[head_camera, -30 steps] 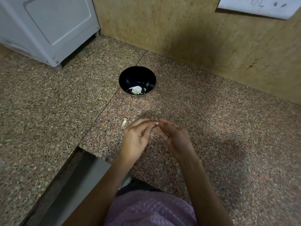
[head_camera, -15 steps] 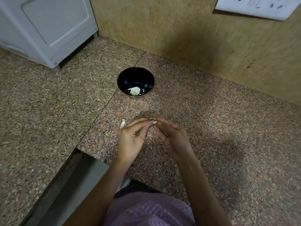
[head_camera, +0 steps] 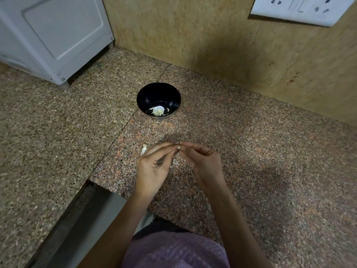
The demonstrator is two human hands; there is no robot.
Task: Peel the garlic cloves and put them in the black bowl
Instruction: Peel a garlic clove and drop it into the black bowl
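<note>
Garlic clove (head_camera: 179, 147), seen from the head camera, is only a small pale bit pinched between the fingertips of the left hand (head_camera: 152, 169) and the right hand (head_camera: 204, 165). Both hands grasp it low over the counter (head_camera: 260, 151), probably so the skin (head_camera: 175, 162) falls there. The black bowl (head_camera: 139, 98) stands near, behind the hands, and holds peeled cloves (head_camera: 158, 111), within easy reach.

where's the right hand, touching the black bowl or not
Apart. The head view shows bare counter between the right hand and the black bowl.
</note>
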